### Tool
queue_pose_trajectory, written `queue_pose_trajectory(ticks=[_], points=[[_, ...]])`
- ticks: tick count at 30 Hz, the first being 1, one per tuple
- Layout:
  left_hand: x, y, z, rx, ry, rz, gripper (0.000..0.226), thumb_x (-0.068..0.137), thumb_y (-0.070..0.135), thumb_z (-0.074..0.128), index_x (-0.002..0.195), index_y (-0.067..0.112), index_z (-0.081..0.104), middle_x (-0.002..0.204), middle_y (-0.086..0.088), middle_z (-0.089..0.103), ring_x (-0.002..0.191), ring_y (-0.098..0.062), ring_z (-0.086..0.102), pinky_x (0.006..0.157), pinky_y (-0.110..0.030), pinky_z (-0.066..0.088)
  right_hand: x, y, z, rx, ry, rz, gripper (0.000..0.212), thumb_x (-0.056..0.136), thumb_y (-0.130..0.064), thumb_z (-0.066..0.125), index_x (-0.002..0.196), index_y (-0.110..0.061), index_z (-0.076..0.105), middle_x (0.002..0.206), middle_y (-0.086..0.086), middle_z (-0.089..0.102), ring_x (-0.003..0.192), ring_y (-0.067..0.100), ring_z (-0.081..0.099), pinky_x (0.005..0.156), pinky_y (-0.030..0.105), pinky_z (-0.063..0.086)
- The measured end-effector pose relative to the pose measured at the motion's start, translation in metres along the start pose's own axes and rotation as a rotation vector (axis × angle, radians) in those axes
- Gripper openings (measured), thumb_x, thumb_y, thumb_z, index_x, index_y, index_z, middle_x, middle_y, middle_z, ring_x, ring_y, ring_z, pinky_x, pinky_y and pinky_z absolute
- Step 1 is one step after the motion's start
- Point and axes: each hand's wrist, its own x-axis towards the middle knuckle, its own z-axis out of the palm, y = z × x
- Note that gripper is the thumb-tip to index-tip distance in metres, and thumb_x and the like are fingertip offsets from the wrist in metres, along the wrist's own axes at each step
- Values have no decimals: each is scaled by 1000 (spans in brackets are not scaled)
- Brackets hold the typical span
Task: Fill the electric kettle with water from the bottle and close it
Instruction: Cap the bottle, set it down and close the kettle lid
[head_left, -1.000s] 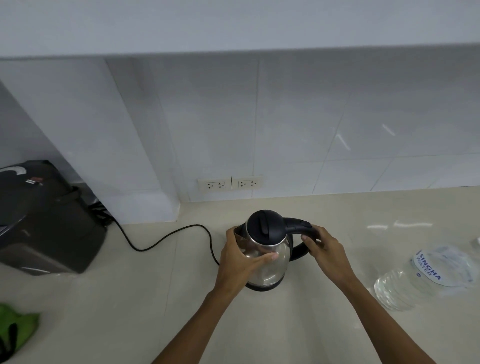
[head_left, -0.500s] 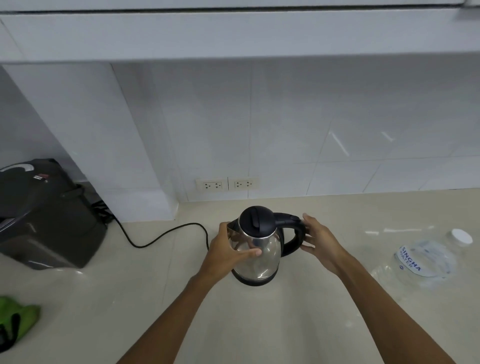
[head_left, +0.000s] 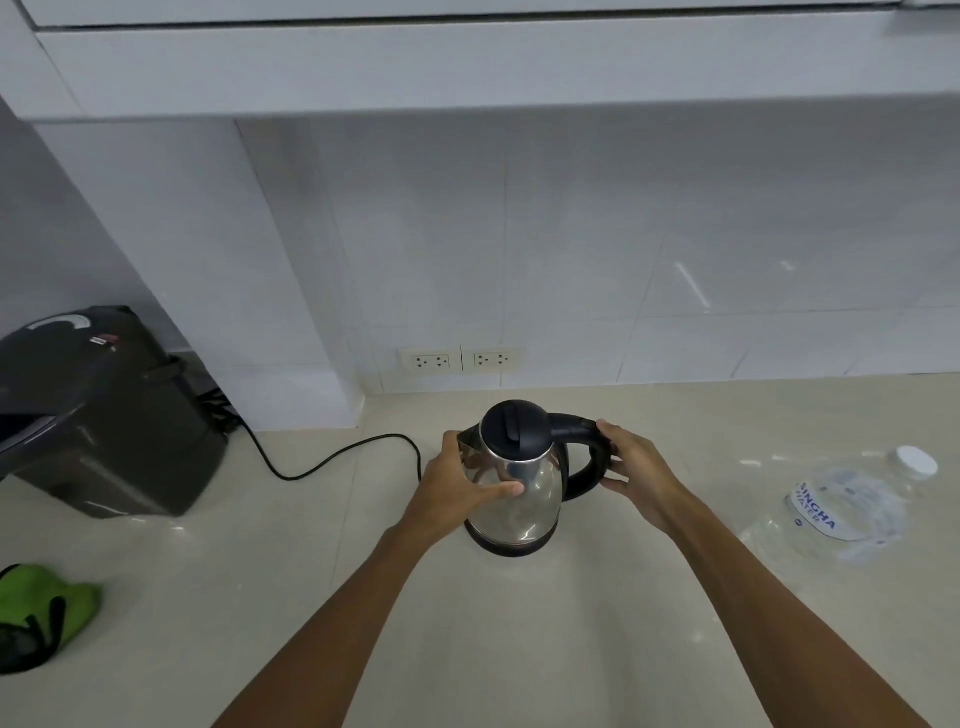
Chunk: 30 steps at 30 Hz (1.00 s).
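Note:
A steel electric kettle with a black lid and black handle stands on its base in the middle of the counter. The lid is down. My left hand wraps the kettle's steel body from the left, thumb across the front. My right hand holds the black handle on the right. A clear plastic water bottle with a white cap and blue-lettered label lies on its side at the right, apart from both hands.
A black power cord runs from the kettle base left toward a dark appliance. A green cloth item lies at the left edge. Two wall sockets sit behind the kettle. A cabinet overhangs above.
Both hands stay on the kettle. My right hand has closed more fully around the handle. The view has tilted up a little, so the bottle's cap shows.

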Motion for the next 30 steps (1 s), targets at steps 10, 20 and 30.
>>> queue_pose_trajectory(ticks=[10,20,30], points=[[1,-1,0,9,6,-10,89,66,45,99,134,22,46,128,7,63,121,-12,57,94,-25,44,5,4,-3,6,23,-14,34,102,-43,60,120,-16,71,123,10,70,122,30,63,106,49,51],[3,-3,1,21,3,-22,89,65,45,99,132,25,45,128,7,64,123,-13,58,94,-24,44,8,8,-4,27,20,-3,34,101,-44,61,122,-19,70,124,7,70,123,29,61,106,47,51],[-3,24,-16,323,-34,-86,121,54,77,88,151,25,38,144,5,58,132,-22,57,107,-47,49,-9,-12,-4,-149,0,12,42,104,-49,50,130,-18,63,126,2,67,127,26,58,109,46,47]])
